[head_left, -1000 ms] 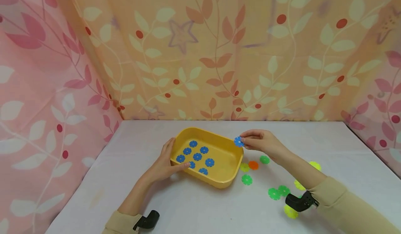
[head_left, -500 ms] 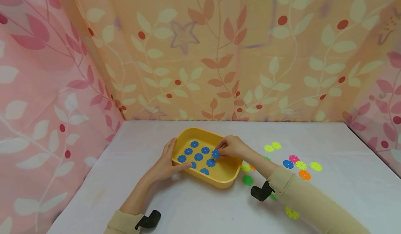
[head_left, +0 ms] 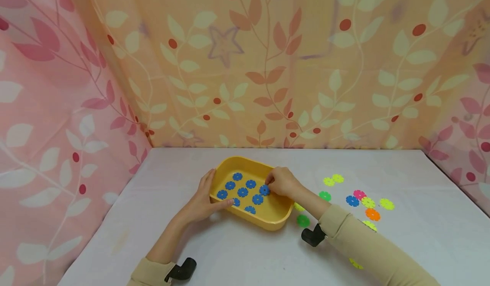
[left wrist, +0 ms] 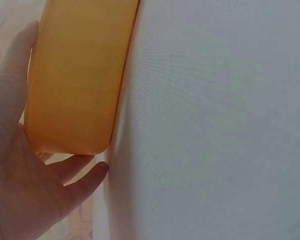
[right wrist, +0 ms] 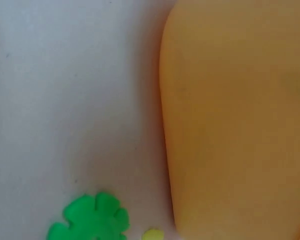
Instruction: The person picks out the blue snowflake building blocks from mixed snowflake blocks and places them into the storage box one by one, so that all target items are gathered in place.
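Observation:
A yellow plastic basin (head_left: 254,221) stands on the white tabletop, with several blue snowflake-shaped discs (head_left: 243,192) spread flat over its floor. My left hand (head_left: 200,202) holds the basin's left end, thumb over the near rim and fingers along the outside. The left wrist view shows that hand (left wrist: 27,185) against the basin's outer wall (left wrist: 80,80). Reaching over the right end, my right hand (head_left: 284,182) pinches a blue snowflake disc (head_left: 264,190) low inside the basin. The right wrist view has only the basin's side (right wrist: 240,120); the hand is out of it.
Right of the basin lie loose snowflake discs: green (head_left: 303,221), yellow (head_left: 386,204), pink (head_left: 359,194), orange (head_left: 372,214) and blue (head_left: 352,200). My right sleeve (head_left: 367,243) covers part of some. A patterned curtain (head_left: 268,65) closes off the back.
My right hand has carried the blue snowflake disc leftward from beside the basin's right rim to inside it, then slightly lower. My left hand keeps its hold on the basin.

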{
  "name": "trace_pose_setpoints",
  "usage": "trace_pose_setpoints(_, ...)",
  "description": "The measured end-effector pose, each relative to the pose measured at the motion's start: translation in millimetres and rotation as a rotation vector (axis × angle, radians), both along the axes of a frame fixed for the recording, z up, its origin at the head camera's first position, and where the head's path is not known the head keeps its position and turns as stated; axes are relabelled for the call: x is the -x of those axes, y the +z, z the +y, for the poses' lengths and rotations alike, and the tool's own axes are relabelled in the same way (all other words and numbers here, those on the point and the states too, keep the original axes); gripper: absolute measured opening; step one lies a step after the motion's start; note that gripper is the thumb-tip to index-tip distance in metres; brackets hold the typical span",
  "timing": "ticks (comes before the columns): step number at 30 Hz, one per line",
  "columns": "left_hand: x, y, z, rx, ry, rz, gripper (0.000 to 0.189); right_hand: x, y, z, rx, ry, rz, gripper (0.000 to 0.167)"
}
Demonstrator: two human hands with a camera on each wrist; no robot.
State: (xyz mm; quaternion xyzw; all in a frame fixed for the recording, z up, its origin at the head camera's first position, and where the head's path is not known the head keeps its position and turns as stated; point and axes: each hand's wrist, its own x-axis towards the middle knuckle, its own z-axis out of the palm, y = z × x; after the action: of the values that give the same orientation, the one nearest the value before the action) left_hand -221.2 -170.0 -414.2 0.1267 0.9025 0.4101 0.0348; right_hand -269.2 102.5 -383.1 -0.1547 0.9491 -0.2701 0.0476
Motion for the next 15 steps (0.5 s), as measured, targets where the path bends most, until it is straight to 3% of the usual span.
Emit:
trace_pose_setpoints(7,-0.2,-0.5,0.8,-0.003,-0.006,0.002,0.117,-2.9,0.5,2.5,0.007,0.027,0.026,0.004)
trace_pose_setpoints(15,0.4,-0.3,-0.1,-0.008,-0.004,-0.003,0.117,-6.2,8.6,7.2,0.165,0.060,-0.240,0.010)
